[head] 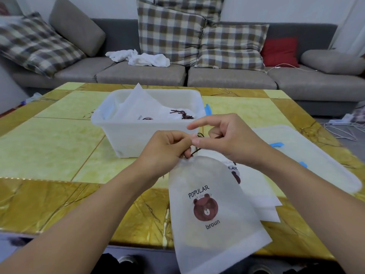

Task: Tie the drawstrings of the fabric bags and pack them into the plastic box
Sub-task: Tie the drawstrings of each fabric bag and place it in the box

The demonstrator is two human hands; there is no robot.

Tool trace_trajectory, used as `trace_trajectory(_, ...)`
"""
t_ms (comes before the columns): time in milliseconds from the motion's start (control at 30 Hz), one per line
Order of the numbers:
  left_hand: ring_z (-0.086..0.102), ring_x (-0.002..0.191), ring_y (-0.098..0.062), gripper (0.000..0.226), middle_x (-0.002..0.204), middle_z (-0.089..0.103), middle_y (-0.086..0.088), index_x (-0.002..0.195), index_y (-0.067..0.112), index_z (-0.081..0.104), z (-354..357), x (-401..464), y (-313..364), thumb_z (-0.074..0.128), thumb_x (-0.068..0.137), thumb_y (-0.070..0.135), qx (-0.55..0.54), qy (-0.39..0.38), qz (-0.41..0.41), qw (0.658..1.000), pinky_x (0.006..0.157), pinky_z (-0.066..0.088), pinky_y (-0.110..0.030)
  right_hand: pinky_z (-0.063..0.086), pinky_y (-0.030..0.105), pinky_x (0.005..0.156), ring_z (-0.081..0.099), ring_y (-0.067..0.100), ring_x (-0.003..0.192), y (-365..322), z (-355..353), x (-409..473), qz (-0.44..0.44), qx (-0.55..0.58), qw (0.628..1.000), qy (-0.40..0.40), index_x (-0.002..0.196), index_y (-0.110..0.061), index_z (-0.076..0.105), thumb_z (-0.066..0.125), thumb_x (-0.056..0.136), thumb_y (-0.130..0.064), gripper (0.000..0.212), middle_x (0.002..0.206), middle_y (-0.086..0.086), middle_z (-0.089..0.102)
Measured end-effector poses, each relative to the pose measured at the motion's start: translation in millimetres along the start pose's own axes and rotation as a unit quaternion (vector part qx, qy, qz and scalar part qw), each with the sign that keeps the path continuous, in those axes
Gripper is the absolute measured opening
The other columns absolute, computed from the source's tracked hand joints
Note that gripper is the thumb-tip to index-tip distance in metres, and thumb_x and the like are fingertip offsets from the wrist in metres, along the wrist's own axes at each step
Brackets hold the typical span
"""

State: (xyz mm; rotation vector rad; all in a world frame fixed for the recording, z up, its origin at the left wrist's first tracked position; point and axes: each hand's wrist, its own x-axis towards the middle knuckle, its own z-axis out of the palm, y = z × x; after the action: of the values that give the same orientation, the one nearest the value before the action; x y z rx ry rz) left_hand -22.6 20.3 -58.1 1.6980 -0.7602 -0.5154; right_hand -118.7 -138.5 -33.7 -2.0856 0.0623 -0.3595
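Note:
A white fabric bag (209, 210) printed with a brown bear and "POPULAR broun" hangs in front of me above the table's near edge. Its mouth is gathered at the top. My left hand (167, 145) pinches the gathered neck and the dark drawstring (197, 150). My right hand (223, 135) pinches the other end of the drawstring, index finger stretched out to the left. Behind the hands stands a translucent plastic box (138, 133) holding at least one white bag with a tied brown cord (183, 114). More flat white bags (262, 194) lie under my right forearm.
The box's translucent lid (308, 155) with blue clips lies at the right of the yellow-and-gold table (49, 145). A grey sofa (138, 72) with plaid cushions and white cloths runs along the back. White cables (343, 129) lie on the floor at the right.

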Motion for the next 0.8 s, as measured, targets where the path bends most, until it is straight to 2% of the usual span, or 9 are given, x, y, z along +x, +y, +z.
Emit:
trace_trajectory(100,0.039,0.064,-0.018,0.041,0.06,0.054,-0.001,0.062,0.014,0.07,1,0,-1,0.062,0.097,0.035,0.004,0.004,0.008,1.0,0.066,0.032,-0.032,0.022,0.012,0.048,0.024,0.01,0.043,3,5,1,-0.051,-0.077,0.995,0.031,0.098,-0.019,0.079,0.078,0.083,-0.009,0.018,0.045,-0.01,0.031)
trace_trajectory(167,0.037,0.059,-0.014,0.042,0.062,0.053,-0.001,0.07,0.003,0.069,1,1,-1,0.058,0.099,0.032,0.002,-0.013,0.01,1.0,0.059,0.03,-0.026,0.024,0.013,0.048,0.029,0.009,0.042,8,7,4,-0.056,-0.1,0.992,0.06,0.092,-0.019,0.081,0.077,0.083,-0.008,0.015,0.047,-0.004,0.051)
trace_trajectory(233,0.037,0.054,-0.009,0.042,0.06,0.052,0.004,0.073,0.002,0.065,0,2,-1,0.053,0.103,0.028,-0.018,-0.035,0.005,0.999,0.055,0.031,-0.02,0.027,0.015,0.048,0.031,0.009,0.042,9,7,4,-0.057,-0.113,0.99,0.069,0.088,-0.019,0.081,0.078,0.084,-0.014,0.007,0.054,0.007,0.063)
trace_trajectory(333,0.041,0.055,-0.006,0.035,0.06,0.053,0.008,0.081,0.008,0.069,-1,3,0,0.047,0.105,0.022,-0.047,-0.068,-0.003,0.997,0.058,0.037,-0.019,0.026,0.018,0.047,0.029,0.009,0.04,8,5,4,-0.044,-0.114,0.989,0.088,0.083,-0.012,0.077,0.074,0.089,-0.014,0.006,0.041,-0.012,0.044)
trace_trajectory(433,0.043,0.058,-0.006,0.029,0.066,0.056,0.009,0.102,0.012,0.076,-1,3,1,0.048,0.105,0.018,-0.074,-0.065,-0.003,0.995,0.056,0.037,-0.015,0.024,0.024,0.045,0.024,0.008,0.041,10,5,5,0.023,-0.038,0.994,0.099,0.086,-0.013,0.064,0.059,0.099,-0.016,0.015,0.048,-0.01,0.037)
trace_trajectory(567,0.047,0.059,-0.006,0.021,0.07,0.064,0.006,0.103,0.008,0.076,-1,5,2,0.056,0.101,0.014,-0.098,-0.04,-0.012,0.994,0.055,0.041,-0.014,0.013,0.021,0.043,0.016,0.011,0.044,9,7,6,0.14,0.119,0.98,0.075,0.088,-0.016,0.051,0.044,0.107,-0.019,0.02,0.059,-0.001,0.024)
trace_trajectory(667,0.05,0.062,-0.007,0.017,0.074,0.067,0.002,0.1,0.006,0.076,-1,7,1,0.06,0.098,0.013,-0.126,-0.014,-0.025,0.992,0.057,0.044,-0.016,0.011,0.022,0.044,0.013,0.012,0.048,7,6,7,0.157,0.154,0.972,0.076,0.086,-0.016,0.047,0.042,0.107,-0.018,0.022,0.062,-0.002,0.022)
trace_trajectory(733,0.051,0.063,-0.008,0.017,0.075,0.068,0.0,0.098,0.009,0.077,-1,9,0,0.06,0.098,0.012,-0.13,0.001,-0.02,0.991,0.057,0.044,-0.016,0.013,0.021,0.042,0.014,0.011,0.048,5,6,6,0.168,0.175,0.967,0.077,0.093,-0.012,0.046,0.04,0.108,-0.018,0.017,0.06,-0.004,0.023)
trace_trajectory(800,0.051,0.064,-0.008,0.019,0.076,0.068,0.0,0.099,0.01,0.076,0,9,1,0.057,0.1,0.011,-0.129,0.001,-0.016,0.991,0.058,0.044,-0.017,0.013,0.018,0.04,0.014,0.01,0.046,3,6,7,0.179,0.222,0.955,0.077,0.096,-0.015,0.045,0.04,0.107,-0.016,0.013,0.059,-0.005,0.022)
